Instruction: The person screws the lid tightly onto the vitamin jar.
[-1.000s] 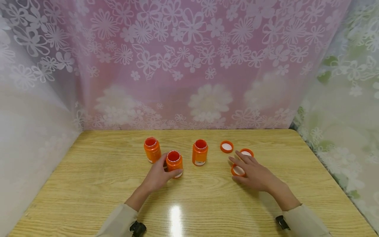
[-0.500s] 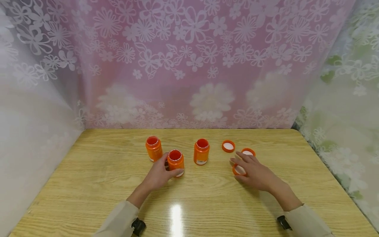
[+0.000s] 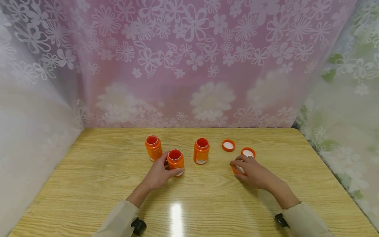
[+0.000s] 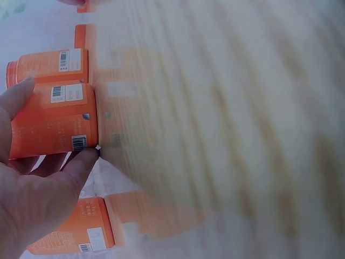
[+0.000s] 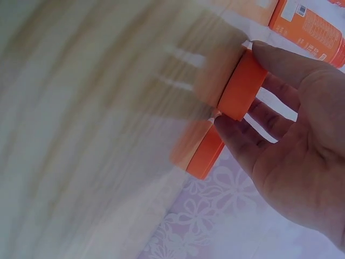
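Three lidless orange bottles stand upright on the table. My left hand (image 3: 157, 174) grips the nearest bottle (image 3: 176, 161), fingers behind it and thumb across its front; in the left wrist view this bottle (image 4: 54, 121) shows barcode labels and its base at the tabletop. Another bottle (image 3: 153, 149) stands just behind that hand, and a third bottle (image 3: 201, 152) to the right. My right hand (image 3: 256, 172) holds the nearest orange lid (image 3: 238, 170) by its rim, partly covering it; the right wrist view shows thumb and fingers on opposite sides of this lid (image 5: 243, 86).
Two more orange lids lie with white insides up: one lid (image 3: 228, 145) farther back, the other lid (image 3: 248, 152) right behind my right hand. The wooden table (image 3: 103, 184) ends at a pink flowered curtain (image 3: 189, 82); pale curtains hang at both sides.
The right hand's fingers have drawn in and curled around the nearest lid, having been spread over it before. My left hand and its bottle stay in place.
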### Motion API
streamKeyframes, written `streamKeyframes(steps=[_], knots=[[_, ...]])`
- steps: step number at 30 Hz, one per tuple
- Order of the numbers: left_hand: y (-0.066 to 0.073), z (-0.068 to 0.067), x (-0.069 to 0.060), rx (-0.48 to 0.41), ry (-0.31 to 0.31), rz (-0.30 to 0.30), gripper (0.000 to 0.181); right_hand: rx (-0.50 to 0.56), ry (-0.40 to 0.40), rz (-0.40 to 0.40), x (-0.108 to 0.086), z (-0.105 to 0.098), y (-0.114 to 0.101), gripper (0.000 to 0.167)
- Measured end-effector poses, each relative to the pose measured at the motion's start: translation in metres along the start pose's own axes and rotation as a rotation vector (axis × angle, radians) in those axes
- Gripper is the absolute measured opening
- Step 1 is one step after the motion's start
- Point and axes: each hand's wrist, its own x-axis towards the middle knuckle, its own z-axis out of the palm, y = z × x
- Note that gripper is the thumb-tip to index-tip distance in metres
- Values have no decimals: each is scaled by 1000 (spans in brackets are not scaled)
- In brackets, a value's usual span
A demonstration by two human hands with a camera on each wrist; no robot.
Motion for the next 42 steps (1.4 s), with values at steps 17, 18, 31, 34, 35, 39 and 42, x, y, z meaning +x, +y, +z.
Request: streamKeyframes(steps=[17,18,31,34,35,39,42], knots=[[3,2,0,9,-1,-7,62,-45,-33,18,9,-8,-4,30],[3,2,0,11,2,-6,62,-41,-35,17,10,-9,-4,30],[2,1,1,1,6,-19,61,37,-50,41,14,-12,-3,34],[2,2,1,-9,3,-19,61,30,-53,44,13,-11,-2,35],[2,2,1,-14,3,-16,61,29,-55,43,13,-12,-2,35],[1,1,0,-22,10,-7,60,32,-66,30,13,-15,-2,34],[0,0,-1,-16,15,-15,60,46,-76,16,12,-20,-3,35]])
